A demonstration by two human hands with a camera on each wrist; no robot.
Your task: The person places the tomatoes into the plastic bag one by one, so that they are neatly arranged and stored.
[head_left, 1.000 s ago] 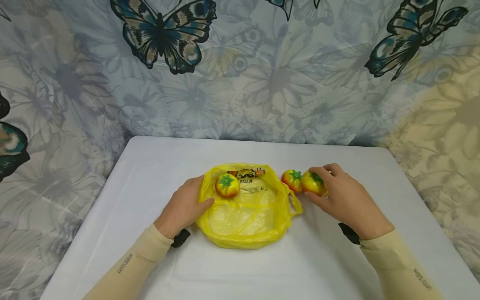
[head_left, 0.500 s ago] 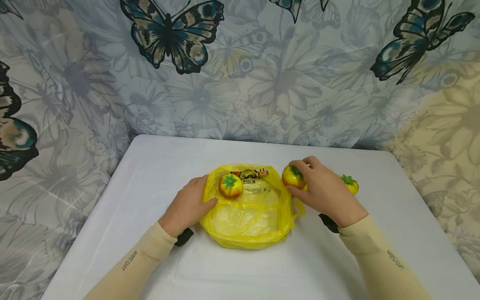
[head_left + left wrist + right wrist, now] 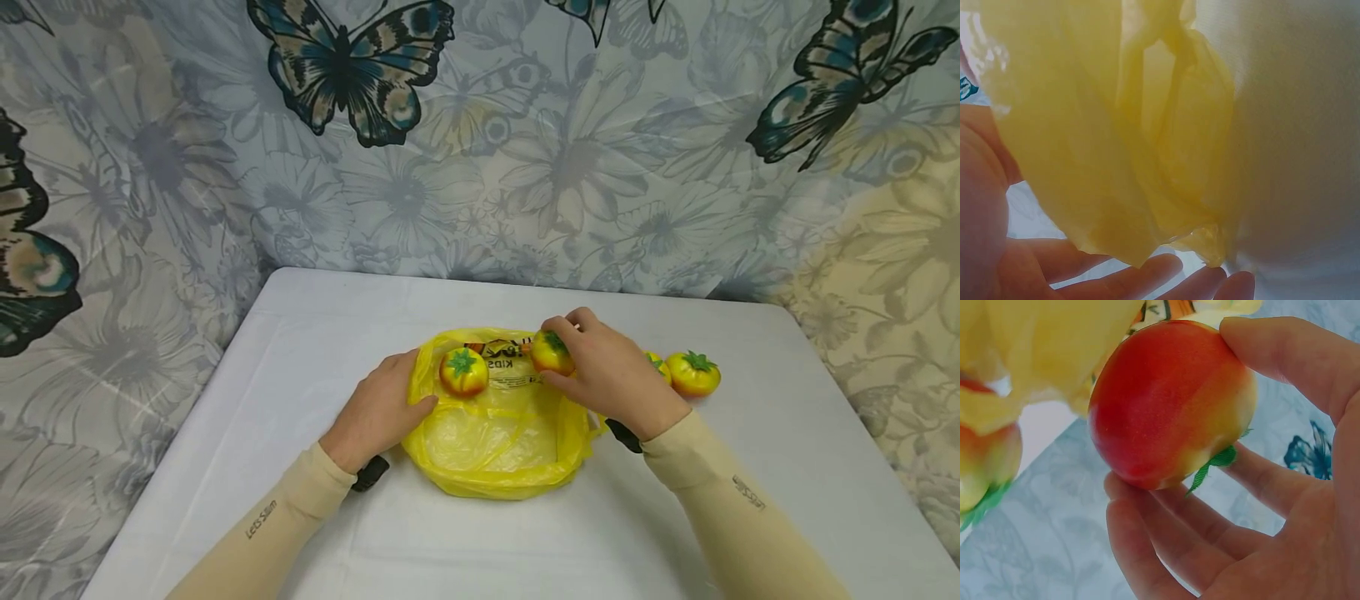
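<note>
A yellow plastic bag (image 3: 487, 446) lies with its mouth spread wide on the white table. At its left rim my left hand (image 3: 378, 412) holds the edge, thumb over the inner side and fingers (image 3: 1147, 275) along the outside. One red-and-yellow toy tomato (image 3: 463, 372) with a green leafy top sits inside, toward the bag's upper left. Over the bag's right side, my right hand (image 3: 611, 375) grips another toy tomato (image 3: 1172, 406) between thumb and fingers, its leafy top turned toward the palm. The palm side of the left hand is partly hidden by the bag.
Two more toy tomatoes, one partly hidden (image 3: 660, 365) behind the right hand and one in full sight (image 3: 693, 373), rest right of the bag. A bag handle (image 3: 596, 425) sticks out at the right. Patterned cloth (image 3: 555, 167) hangs behind the table (image 3: 420, 550).
My right hand has carried its tomato leftward from beside the bag to over its right side, uncovering the tomatoes at the right. My left hand stays at the rim.
</note>
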